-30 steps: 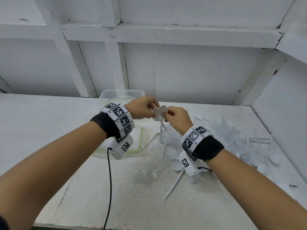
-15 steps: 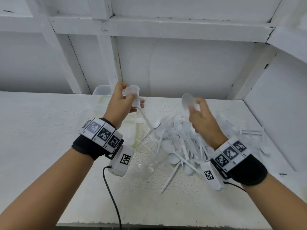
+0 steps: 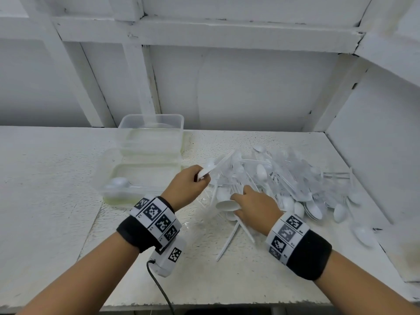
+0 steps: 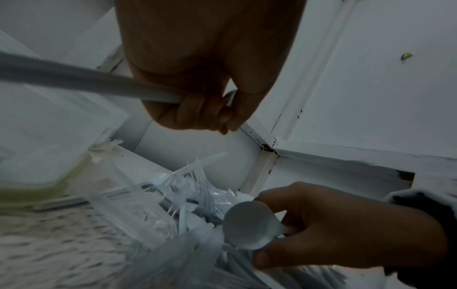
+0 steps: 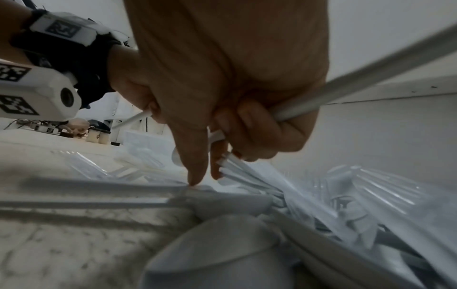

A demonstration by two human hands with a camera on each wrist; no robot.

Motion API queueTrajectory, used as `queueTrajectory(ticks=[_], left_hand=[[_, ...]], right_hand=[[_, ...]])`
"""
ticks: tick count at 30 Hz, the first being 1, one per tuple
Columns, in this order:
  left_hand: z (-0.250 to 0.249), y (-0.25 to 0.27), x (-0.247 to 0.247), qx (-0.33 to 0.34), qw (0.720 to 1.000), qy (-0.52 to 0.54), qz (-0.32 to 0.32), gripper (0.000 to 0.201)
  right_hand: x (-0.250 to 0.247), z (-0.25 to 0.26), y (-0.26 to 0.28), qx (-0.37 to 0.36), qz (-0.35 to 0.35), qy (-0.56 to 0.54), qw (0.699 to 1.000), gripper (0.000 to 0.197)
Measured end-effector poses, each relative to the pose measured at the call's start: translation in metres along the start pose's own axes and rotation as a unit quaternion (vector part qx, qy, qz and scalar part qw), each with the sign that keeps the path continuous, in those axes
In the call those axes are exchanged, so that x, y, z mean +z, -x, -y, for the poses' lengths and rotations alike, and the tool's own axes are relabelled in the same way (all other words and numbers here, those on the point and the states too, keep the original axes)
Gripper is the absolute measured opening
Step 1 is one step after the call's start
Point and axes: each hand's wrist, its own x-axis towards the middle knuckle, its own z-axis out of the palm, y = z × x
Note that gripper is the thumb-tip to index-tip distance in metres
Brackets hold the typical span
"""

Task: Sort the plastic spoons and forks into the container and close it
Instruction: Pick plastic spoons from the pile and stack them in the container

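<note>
A heap of white plastic spoons and forks (image 3: 284,178) lies on the table's right half. My left hand (image 3: 197,178) grips a white spoon (image 3: 208,170) at the heap's left edge; its handle shows in the left wrist view (image 4: 86,82). My right hand (image 3: 238,198) holds another spoon (image 3: 227,205) by the neck, its handle (image 5: 371,78) running through the curled fingers while the index finger (image 5: 195,176) points down onto the heap. The clear container (image 3: 102,178) with a greenish bottom edge stands left of the heap, one spoon (image 3: 119,183) inside.
A second clear tub (image 3: 151,123) stands right behind the container, against the back wall. White walls close in the table at the back and right. Loose spoons (image 3: 363,233) lie near the right wall. A black cable (image 3: 161,289) hangs from my left wrist.
Both hands were together a second ago, then moved apart and up, each with a spoon. Now both have dropped to the heap's near-left edge, still holding spoons.
</note>
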Motion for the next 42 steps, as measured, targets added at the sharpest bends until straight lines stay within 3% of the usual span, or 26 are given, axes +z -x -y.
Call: queueTrajectory(ticks=[11,14,17,22,28,31,35,39,42], left_hand=[[0.009,0.003,0.000,-0.031,0.998,0.002,0.051,0.025],[0.011,0.004,0.001,-0.034,0.998,0.011,0.057,0.016],[0.012,0.008,0.003,-0.024,0.998,0.012,0.061,0.006],[0.013,0.010,0.010,-0.005,0.995,-0.029,0.096,0.014],[0.008,0.008,0.024,0.051,0.985,-0.073,0.145,0.017],[0.002,0.006,0.032,0.090,0.972,-0.113,0.186,0.020],[-0.011,0.001,0.045,0.130,0.933,-0.246,0.229,0.029],[-0.016,0.000,0.057,0.171,0.884,-0.372,0.227,0.025],[-0.012,0.002,0.059,0.189,0.872,-0.396,0.216,0.024]], right_hand=[[0.007,0.007,-0.006,0.059,0.037,-0.023,0.997,0.048],[0.003,0.009,-0.007,0.061,0.024,-0.037,0.997,0.040],[-0.005,0.004,-0.005,0.074,0.006,-0.132,0.988,0.029],[-0.030,-0.011,0.004,0.090,0.036,-0.222,0.970,0.038],[-0.048,-0.035,0.024,0.084,0.069,-0.302,0.947,0.022],[-0.050,-0.044,0.033,0.086,0.046,-0.335,0.937,0.010],[-0.043,-0.051,0.037,0.095,0.010,-0.364,0.927,0.004],[-0.040,-0.048,0.039,0.109,-0.019,-0.401,0.909,0.004],[-0.038,-0.049,0.041,0.115,-0.046,-0.411,0.903,0.005]])
